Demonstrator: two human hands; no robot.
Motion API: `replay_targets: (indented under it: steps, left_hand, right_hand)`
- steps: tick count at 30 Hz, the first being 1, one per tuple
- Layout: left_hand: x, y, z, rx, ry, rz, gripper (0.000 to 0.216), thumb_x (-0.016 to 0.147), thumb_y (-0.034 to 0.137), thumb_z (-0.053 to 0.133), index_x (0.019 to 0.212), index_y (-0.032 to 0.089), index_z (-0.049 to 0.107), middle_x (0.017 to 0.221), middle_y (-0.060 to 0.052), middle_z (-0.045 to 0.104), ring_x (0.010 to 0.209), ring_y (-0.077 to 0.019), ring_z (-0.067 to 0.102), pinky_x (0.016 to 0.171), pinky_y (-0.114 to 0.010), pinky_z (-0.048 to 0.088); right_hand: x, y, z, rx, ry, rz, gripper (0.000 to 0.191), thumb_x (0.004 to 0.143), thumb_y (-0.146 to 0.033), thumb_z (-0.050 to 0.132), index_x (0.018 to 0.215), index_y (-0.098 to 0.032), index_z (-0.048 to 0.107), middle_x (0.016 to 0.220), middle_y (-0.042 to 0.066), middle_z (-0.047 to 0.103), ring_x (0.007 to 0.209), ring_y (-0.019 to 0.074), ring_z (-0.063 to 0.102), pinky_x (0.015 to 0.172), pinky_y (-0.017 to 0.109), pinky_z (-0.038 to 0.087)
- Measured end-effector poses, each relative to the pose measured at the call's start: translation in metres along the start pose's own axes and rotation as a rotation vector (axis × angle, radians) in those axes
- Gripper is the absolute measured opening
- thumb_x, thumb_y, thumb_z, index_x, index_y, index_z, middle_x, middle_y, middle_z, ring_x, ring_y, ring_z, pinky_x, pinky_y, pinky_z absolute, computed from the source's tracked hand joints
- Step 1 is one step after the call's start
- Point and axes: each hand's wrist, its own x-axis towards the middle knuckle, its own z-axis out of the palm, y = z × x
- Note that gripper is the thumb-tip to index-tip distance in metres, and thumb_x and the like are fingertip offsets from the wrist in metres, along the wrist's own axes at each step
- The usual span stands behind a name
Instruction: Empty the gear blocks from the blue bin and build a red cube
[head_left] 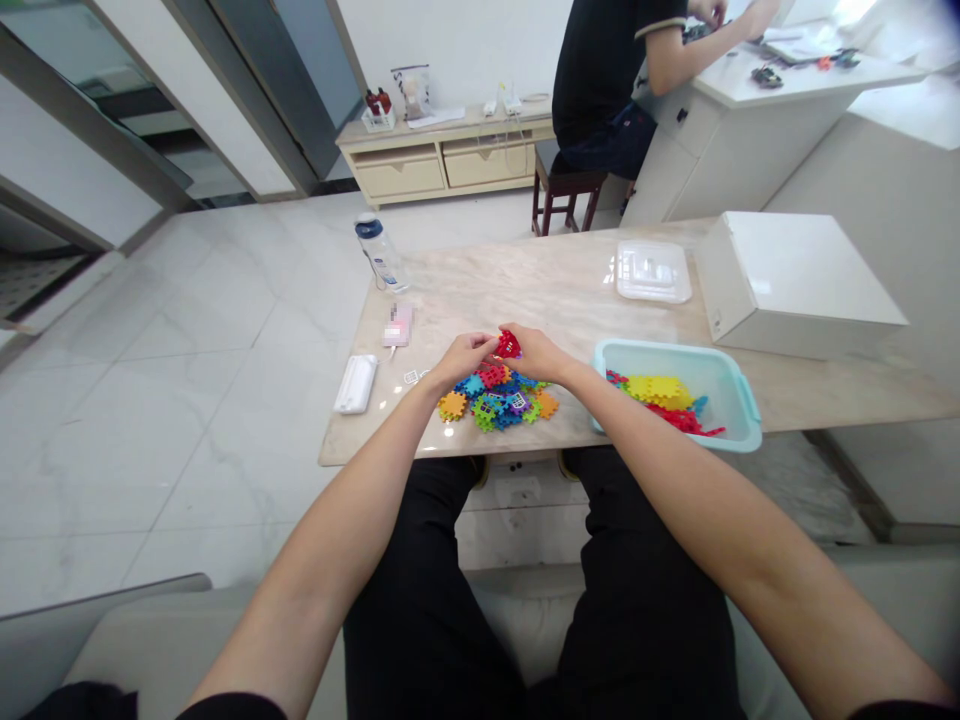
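My left hand [466,358] and my right hand [534,352] meet over the table, both closed on red toy building pieces [508,345]. The thumbs and fingers cover part of these red pieces, so their full shape is hidden. Just below lies a pile of gear-edged plastic building pieces [495,410] in blue, green, orange, red and purple. Some white frame-shaped pieces [411,377] lie left of the pile. To the right stands a light blue plastic basin [731,400] holding yellow pieces [660,391] and red pieces [686,420].
A water bottle [384,258], a pink item [398,326] and a white case [356,384] line the table's left side. A clear plastic lid or box [652,271] and a large white box [806,280] sit at the right. Beyond, a person [607,85] sits at a white desk [795,90].
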Motion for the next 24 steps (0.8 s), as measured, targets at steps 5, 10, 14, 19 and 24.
replay_targets:
  steps: [5,10,14,19,24]
  left_hand:
    - [-0.003,0.001,-0.003,0.045,0.053,-0.011,0.027,0.099,0.039,0.079,0.101,0.013,0.079,0.094,-0.010,0.081,0.082,-0.0176,0.075,0.079,-0.029,0.056]
    - [-0.002,0.002,-0.005,0.122,0.179,-0.071,0.018,0.102,0.027,0.067,0.096,0.013,0.078,0.089,-0.009,0.081,0.074,-0.0160,0.073,0.070,-0.026,0.054]
    - [-0.004,-0.004,-0.013,0.344,0.164,-0.159,0.021,0.100,0.027,0.066,0.090,0.014,0.078,0.084,-0.009,0.080,0.076,-0.0202,0.075,0.070,-0.027,0.054]
    - [-0.008,-0.008,-0.019,0.929,0.273,-0.080,0.027,0.101,0.029,0.062,0.105,0.017,0.085,0.110,-0.015,0.085,0.104,-0.0302,0.078,0.089,-0.034,0.056]
    - [-0.009,-0.001,-0.013,1.004,0.250,-0.055,0.033,0.103,0.034,0.057,0.114,0.021,0.086,0.114,-0.014,0.086,0.108,-0.0296,0.078,0.093,-0.033,0.056]
  right_hand:
    - [0.002,0.001,0.002,-0.011,-0.006,0.020,0.045,0.095,-0.018,0.076,0.138,-0.012,0.068,0.135,0.019,0.078,0.121,0.0301,0.075,0.105,0.036,0.055]
    - [0.003,0.007,0.004,-0.032,0.008,0.067,0.054,0.094,-0.017,0.075,0.147,-0.010,0.065,0.148,0.023,0.073,0.134,0.0336,0.071,0.116,0.041,0.053]
    - [0.000,0.011,0.003,-0.044,-0.049,0.114,0.071,0.095,-0.018,0.076,0.161,-0.005,0.053,0.164,0.027,0.060,0.149,0.0359,0.063,0.126,0.043,0.048]
    - [-0.004,0.013,0.001,-0.019,-0.078,0.137,0.075,0.100,-0.019,0.071,0.168,-0.001,0.044,0.168,0.030,0.054,0.154,0.0364,0.059,0.128,0.047,0.047]
    - [-0.006,0.021,-0.009,-0.030,-0.049,0.147,0.067,0.102,-0.018,0.069,0.164,-0.005,0.050,0.165,0.027,0.058,0.153,0.0349,0.061,0.128,0.048,0.048]
